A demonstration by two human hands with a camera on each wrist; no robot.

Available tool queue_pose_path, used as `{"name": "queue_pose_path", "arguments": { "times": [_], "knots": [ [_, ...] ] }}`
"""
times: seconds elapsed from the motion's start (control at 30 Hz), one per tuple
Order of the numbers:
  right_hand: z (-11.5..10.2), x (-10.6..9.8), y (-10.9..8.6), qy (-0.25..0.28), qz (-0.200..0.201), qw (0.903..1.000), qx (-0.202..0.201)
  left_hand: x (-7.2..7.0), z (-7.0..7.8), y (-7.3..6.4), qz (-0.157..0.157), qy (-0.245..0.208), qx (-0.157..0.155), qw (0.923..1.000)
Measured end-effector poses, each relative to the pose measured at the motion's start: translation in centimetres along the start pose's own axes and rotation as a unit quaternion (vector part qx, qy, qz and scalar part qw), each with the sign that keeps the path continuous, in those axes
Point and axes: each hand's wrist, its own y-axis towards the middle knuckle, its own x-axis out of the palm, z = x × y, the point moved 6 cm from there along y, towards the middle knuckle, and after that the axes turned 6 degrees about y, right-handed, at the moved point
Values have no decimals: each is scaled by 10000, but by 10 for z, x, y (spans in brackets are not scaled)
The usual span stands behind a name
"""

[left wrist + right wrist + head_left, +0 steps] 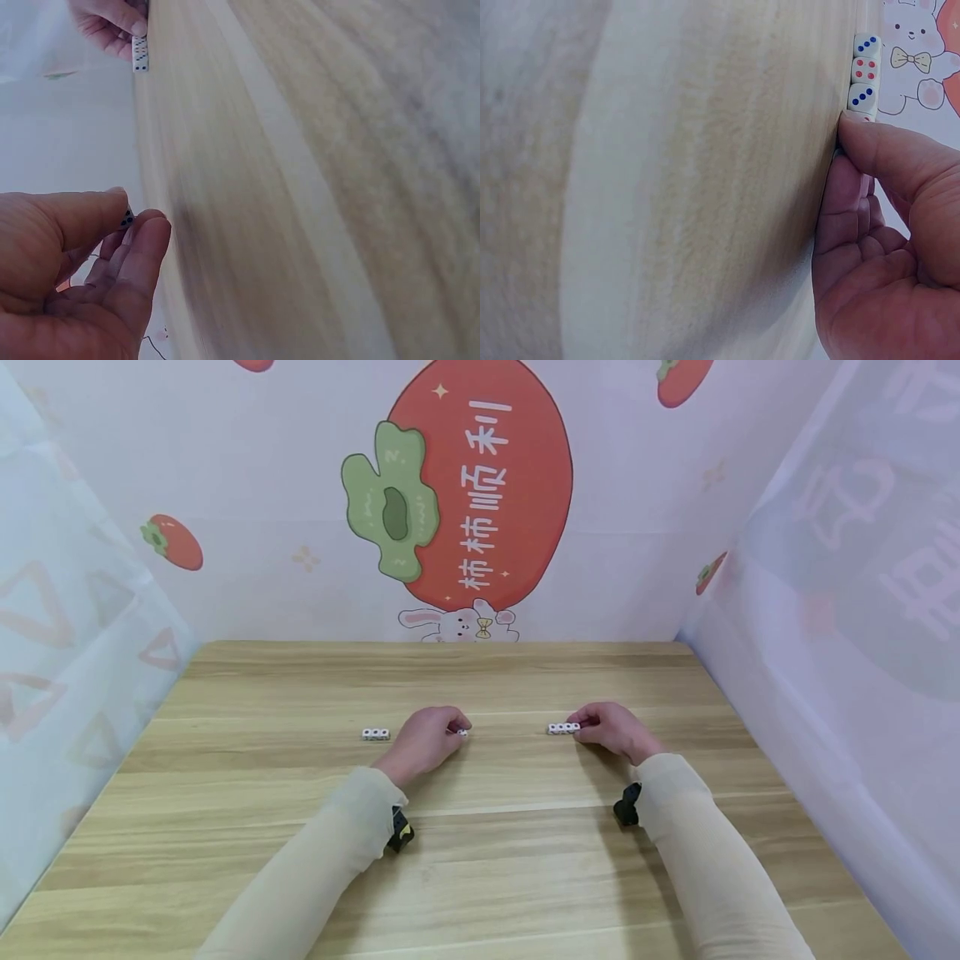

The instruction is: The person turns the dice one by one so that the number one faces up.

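Note:
My left hand [426,739] is near the middle of the table, with a small white die [126,219] pinched between thumb and fingertips. In the left wrist view the die shows dark pips and is mostly covered by the fingers. To the right, a straight row of several white dice [562,728] lies on the wood. At the right end of that row, my right hand [613,729] pinches the last die [867,118], which is largely hidden. Blue and red pips show on the other dice [865,70] in the right wrist view.
A short row of three white dice [376,735] lies left of my left hand. The wooden table [480,877] has a printed backdrop [630,577] along its back edge and pale cloth walls [840,693] at both sides.

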Motion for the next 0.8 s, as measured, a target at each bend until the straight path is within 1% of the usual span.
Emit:
{"name": "queue_pose_path", "arguments": {
  "times": [0.23,0.43,0.57,0.7,0.8],
  "knots": [
    [3,0,1,46,-11,10000,-39,-1,-2,-4,-84,-431,-50,9990],
    [3,0,0,14,25,10000,-59,-1,-4,-7,-178,-915,-97,9956],
    [2,0,0,6,28,10000,-77,0,-7,-8,-260,-1196,-223,9922],
    [1,0,0,26,17,10000,-81,3,-11,-9,-385,-1592,-454,9854],
    [0,0,0,39,12,10000,-78,4,-13,-11,-381,-1667,-506,9840]
  ]
}}
